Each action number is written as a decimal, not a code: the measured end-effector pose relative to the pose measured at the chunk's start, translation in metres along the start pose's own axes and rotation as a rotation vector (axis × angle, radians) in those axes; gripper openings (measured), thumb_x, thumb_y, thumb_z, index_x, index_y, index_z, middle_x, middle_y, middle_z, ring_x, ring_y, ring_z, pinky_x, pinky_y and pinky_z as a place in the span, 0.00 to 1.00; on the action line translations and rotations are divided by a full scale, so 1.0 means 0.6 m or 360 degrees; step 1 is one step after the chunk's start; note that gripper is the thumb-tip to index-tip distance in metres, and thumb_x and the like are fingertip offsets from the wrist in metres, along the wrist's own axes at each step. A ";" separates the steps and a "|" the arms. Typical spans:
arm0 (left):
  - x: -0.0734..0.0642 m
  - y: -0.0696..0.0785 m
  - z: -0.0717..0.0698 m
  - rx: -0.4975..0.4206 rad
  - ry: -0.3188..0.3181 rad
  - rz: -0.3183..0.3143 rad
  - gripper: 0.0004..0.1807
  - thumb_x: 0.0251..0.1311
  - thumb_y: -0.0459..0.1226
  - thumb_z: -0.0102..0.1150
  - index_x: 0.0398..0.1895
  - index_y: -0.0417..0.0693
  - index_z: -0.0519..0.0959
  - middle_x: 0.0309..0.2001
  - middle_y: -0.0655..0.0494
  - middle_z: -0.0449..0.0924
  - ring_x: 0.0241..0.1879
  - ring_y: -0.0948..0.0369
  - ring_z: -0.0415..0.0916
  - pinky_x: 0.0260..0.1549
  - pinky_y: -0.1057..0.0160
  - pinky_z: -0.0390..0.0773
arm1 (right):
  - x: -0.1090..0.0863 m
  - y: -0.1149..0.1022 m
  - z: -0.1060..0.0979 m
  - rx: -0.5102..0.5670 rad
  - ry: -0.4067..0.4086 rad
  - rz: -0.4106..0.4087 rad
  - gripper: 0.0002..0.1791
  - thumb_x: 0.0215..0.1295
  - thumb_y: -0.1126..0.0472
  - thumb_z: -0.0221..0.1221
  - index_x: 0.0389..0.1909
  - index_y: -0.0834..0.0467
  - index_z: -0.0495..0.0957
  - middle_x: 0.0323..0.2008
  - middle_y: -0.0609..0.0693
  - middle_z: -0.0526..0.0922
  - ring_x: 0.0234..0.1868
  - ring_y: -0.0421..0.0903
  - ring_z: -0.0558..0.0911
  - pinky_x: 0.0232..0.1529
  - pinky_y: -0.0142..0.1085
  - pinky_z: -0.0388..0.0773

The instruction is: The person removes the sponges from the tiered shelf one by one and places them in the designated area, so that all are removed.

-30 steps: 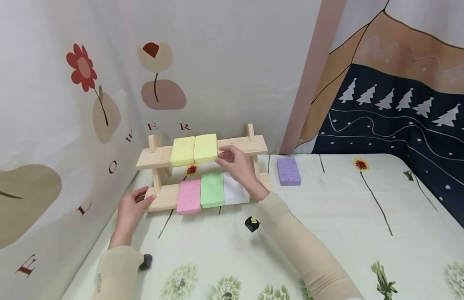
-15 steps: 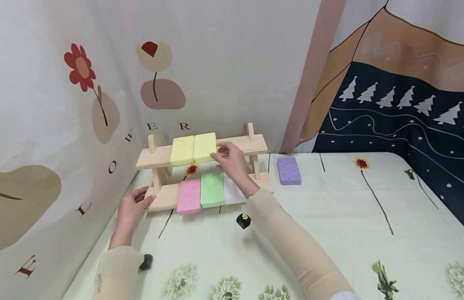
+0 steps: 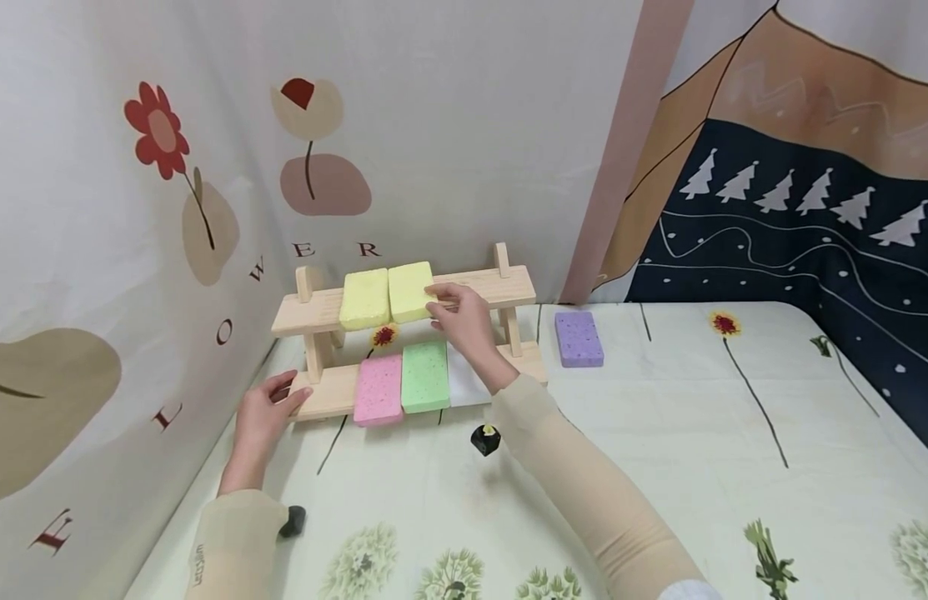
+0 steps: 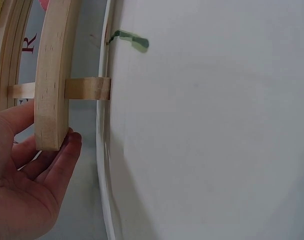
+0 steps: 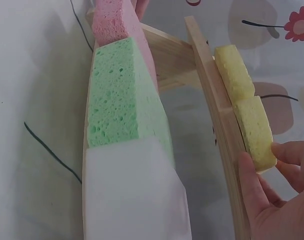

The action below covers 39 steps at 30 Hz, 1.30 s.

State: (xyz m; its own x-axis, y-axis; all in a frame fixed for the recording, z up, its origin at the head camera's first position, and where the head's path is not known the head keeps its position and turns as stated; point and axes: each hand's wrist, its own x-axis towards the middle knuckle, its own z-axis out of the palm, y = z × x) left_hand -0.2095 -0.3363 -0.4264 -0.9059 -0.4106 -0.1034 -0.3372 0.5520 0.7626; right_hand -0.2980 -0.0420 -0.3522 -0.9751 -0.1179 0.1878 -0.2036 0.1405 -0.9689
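A two-tier wooden shelf [image 3: 332, 393] stands against the back cloth. Side by side on its upper board lie two yellow sponges, a left one [image 3: 365, 298] and a right one [image 3: 410, 292]. My right hand [image 3: 465, 323] pinches the right yellow sponge at its right end, thumb at the front and fingers at the side. With thumb and fingers on either side, my left hand [image 4: 29, 170] grips the left end of the lower board. That board bears a pink sponge [image 3: 378, 390], a green sponge [image 3: 425, 377] and a white block [image 5: 132, 195], partly hidden behind my right forearm in the head view.
A purple sponge [image 3: 579, 339] lies on the flower-printed cloth right of the shelf. Printed cloths hang behind and to the left. Upright wooden pegs [image 3: 501, 259] rise at the back of the upper board's ends.
My right hand has shifted slightly left and its fingers have changed position on the right yellow sponge. That sponge is turned slightly, with a small gap at the front. My left hand stays put.
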 end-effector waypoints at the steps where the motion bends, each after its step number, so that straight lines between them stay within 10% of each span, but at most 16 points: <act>1: 0.001 0.001 0.001 -0.0003 -0.0002 0.0001 0.33 0.70 0.44 0.58 0.74 0.43 0.64 0.69 0.35 0.69 0.67 0.44 0.69 0.59 0.49 0.77 | -0.001 0.000 -0.002 0.0009 0.0001 0.0002 0.15 0.66 0.68 0.62 0.53 0.61 0.82 0.52 0.60 0.83 0.47 0.53 0.87 0.38 0.30 0.86; 15: 0.006 0.013 0.004 0.0025 -0.0018 0.0023 0.32 0.71 0.43 0.57 0.74 0.41 0.64 0.68 0.35 0.69 0.67 0.43 0.70 0.57 0.49 0.79 | -0.007 0.005 -0.036 0.0104 0.0001 0.0018 0.15 0.67 0.69 0.60 0.54 0.63 0.82 0.59 0.60 0.81 0.53 0.55 0.86 0.45 0.30 0.85; 39: -0.009 0.002 -0.007 0.0067 -0.0013 0.0048 0.33 0.70 0.45 0.57 0.73 0.40 0.65 0.67 0.34 0.70 0.65 0.43 0.71 0.30 0.83 0.68 | -0.031 -0.003 -0.104 0.0087 0.0094 -0.0027 0.15 0.65 0.68 0.61 0.53 0.61 0.84 0.61 0.54 0.81 0.47 0.55 0.88 0.44 0.32 0.86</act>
State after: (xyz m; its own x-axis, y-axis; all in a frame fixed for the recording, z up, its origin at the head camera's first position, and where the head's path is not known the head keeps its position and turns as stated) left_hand -0.2041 -0.3364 -0.4222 -0.9179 -0.3874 -0.0862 -0.3200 0.5940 0.7380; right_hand -0.2849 0.0212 -0.3441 -0.9754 -0.0616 0.2116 -0.2164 0.0850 -0.9726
